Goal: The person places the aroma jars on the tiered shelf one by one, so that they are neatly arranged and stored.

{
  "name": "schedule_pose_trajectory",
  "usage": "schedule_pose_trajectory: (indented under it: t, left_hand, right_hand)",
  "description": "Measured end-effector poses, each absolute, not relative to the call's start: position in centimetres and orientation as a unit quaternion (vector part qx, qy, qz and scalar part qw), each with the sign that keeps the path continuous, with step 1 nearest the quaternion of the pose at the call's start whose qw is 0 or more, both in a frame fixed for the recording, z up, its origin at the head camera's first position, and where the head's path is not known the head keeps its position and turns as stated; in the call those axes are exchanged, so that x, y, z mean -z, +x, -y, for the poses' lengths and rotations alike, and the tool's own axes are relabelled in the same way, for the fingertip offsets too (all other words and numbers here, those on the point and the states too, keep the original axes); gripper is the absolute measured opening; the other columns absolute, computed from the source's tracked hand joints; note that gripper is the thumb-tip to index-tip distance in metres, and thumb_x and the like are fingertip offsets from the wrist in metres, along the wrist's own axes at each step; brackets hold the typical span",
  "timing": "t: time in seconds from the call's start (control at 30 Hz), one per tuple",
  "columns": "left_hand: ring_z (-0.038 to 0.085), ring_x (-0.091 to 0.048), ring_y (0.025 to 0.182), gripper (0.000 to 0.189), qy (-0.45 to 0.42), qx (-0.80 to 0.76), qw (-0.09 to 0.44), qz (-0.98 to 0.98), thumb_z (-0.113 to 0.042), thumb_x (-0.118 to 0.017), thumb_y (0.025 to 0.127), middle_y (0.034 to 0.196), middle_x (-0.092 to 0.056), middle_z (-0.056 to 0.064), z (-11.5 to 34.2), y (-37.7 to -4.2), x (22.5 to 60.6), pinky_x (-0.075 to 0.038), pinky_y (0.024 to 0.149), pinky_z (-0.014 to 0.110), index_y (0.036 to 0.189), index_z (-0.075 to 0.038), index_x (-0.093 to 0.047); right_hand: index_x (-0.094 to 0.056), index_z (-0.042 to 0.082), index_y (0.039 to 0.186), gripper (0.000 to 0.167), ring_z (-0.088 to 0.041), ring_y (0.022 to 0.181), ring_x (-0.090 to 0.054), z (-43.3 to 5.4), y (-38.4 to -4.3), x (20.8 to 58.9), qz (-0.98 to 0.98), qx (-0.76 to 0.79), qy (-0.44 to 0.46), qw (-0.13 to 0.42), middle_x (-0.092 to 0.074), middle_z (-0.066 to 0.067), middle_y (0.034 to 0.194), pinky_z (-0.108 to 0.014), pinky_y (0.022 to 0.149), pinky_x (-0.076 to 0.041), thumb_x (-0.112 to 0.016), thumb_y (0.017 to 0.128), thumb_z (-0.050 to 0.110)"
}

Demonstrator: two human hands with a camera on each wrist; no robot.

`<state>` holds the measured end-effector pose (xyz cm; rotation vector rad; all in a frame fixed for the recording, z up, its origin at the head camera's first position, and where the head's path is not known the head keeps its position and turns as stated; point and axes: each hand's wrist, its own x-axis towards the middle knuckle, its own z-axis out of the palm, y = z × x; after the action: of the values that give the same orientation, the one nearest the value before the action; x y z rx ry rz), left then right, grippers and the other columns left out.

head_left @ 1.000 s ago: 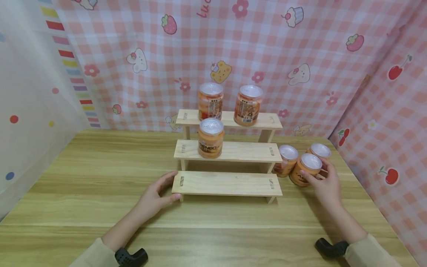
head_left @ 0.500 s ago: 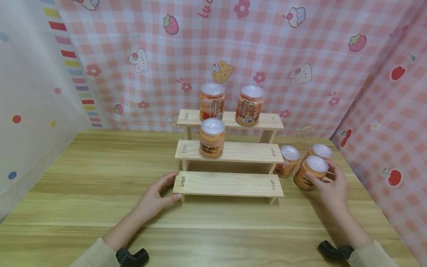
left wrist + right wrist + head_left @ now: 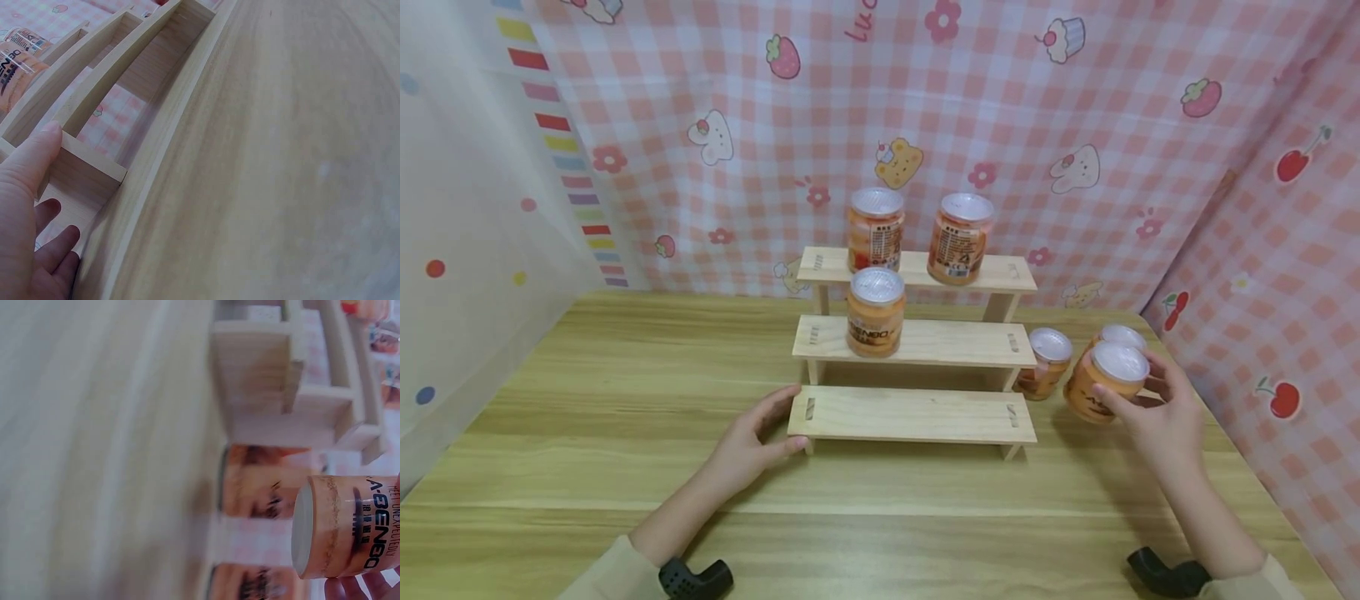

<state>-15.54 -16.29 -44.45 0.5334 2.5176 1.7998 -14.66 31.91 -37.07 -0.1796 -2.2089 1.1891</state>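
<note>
right grip [image 3: 1163,421] holds can [image 3: 1101,392] aloft; left grip [image 3: 748,437] steadies stand [image 3: 910,414]

Held can [image 3: 350,525], right of the wooden stand [image 3: 910,412]: large dark brand "A-BENBO"; smaller line alongside appears to read "MEET UNEXPECTEDLY", partly cut by frame edge; small Chinese characters below, not resolved. Middle-shelf can [image 3: 876,323], on stand: "ENBO" legible. Top-left can [image 3: 876,239], top shelf of stand: small-print panel, unreadable. Top-right can [image 3: 958,247], same shelf: similar small-print panel, plus barcode. Backdrop cloth [image 3: 760,208], behind and above stand: pink letters "luc", cropped at top edge.
</note>
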Motion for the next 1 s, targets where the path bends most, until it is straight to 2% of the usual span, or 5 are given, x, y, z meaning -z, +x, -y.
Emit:
schedule_pose_trajectory:
  t: [0.3, 0.5, 1.0]
  left_hand:
    - [0.030, -0.042, 0.130, 0.069, 0.172, -0.570, -0.001, -0.803, -0.022, -0.078, 0.082, 0.138, -0.050, 0.015, 16.3, -15.5, 44.3, -0.029, 0.107, 0.050, 0.142, -0.012, -0.046]
    - [0.030, -0.041, 0.130, 0.068, 0.175, -0.573, 0.000, -0.801, -0.022, -0.077, 0.082, 0.139, -0.049, 0.015, 16.3, -15.5, 44.4, -0.029, 0.107, 0.050, 0.142, -0.012, -0.045]
    - [0.029, -0.041, 0.131, 0.069, 0.175, -0.567, -0.001, -0.805, -0.022, -0.077, 0.082, 0.140, -0.048, 0.015, 16.3, -15.6, 44.4, -0.029, 0.107, 0.048, 0.142, -0.012, -0.045]
  right_hand:
    - [-0.058, 0.004, 0.128, 0.065, -0.008, 0.091, -0.055, -28.6, -14.2, 34.2, 0.827, -0.464, -0.016, 0.317, -0.058, 0.002, 0.111, -0.010, 0.069, -0.047, -0.085, 0.069, 0.000]
    - [-0.059, 0.003, 0.124, 0.062, -0.009, 0.088, -0.057, -26.6, -14.3, 32.9, 0.822, -0.470, 0.014, 0.320, -0.059, 0.002, 0.107, -0.012, 0.070, -0.047, -0.085, 0.068, 0.000]
    - [-0.059, 0.005, 0.125, 0.063, -0.014, 0.092, -0.056, -22.7, -15.5, 30.6, 0.799, -0.511, 0.084, 0.306, -0.058, 0.000, 0.109, -0.017, 0.071, -0.049, -0.085, 0.069, -0.002]
